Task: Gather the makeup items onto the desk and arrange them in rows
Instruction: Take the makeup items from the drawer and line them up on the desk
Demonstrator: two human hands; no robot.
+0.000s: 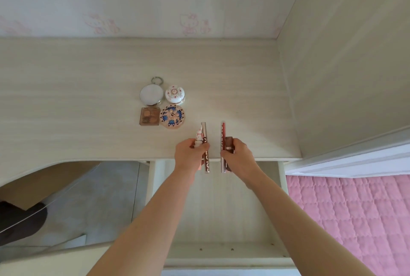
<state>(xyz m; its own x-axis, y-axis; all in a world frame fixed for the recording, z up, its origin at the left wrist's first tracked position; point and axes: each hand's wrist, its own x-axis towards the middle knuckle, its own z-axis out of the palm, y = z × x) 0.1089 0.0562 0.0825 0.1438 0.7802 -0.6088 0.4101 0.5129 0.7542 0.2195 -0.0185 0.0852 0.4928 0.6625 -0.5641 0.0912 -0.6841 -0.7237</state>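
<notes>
On the pale wooden desk (pixel 88 98) several makeup items form a two-by-two block: a round mirror compact with a key ring (pixel 151 94), a white floral jar (pixel 175 94), a square brown palette (pixel 149 116) and a round blue-and-gold compact (pixel 172 116). My left hand (pixel 189 153) grips a long brown tube (pixel 204 133) and a small pink-white item (pixel 199 134) over the desk's front edge. My right hand (pixel 238 157) grips a long red tube (pixel 222 135) and a short brown lipstick (pixel 229 143).
An open drawer (pixel 213 204) lies below my arms, under the desk's front edge. A tall cabinet panel (pixel 343 64) bounds the desk at the right. A pink quilted bed (pixel 355 220) is at lower right, and a dark chair (pixel 22 220) at lower left.
</notes>
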